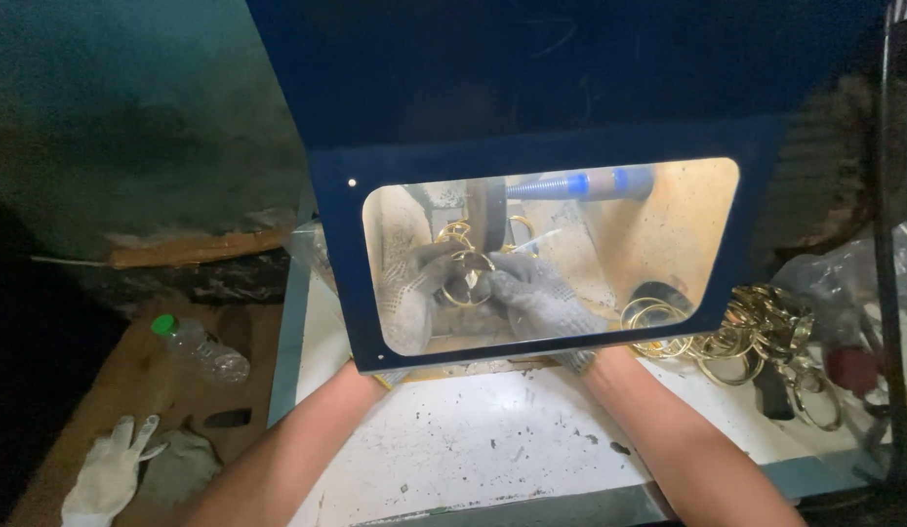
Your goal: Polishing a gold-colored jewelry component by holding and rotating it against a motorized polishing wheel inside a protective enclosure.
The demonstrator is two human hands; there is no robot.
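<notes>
Both my hands wear grey knitted gloves and reach under a dark blue shield with a clear window. Seen through the window, my left hand and my right hand together pinch one brass ring. The ring is pressed against a dark vertical wheel just above the fingers. More brass rings hang near the wheel. A blue threaded shaft runs to the right of the wheel. My bare forearms rest over a white, scuffed bench top.
A heap of brass rings lies on the bench at the right, beside a clear plastic bag. On the brown surface at the left lie a clear bottle with a green cap and a white glove.
</notes>
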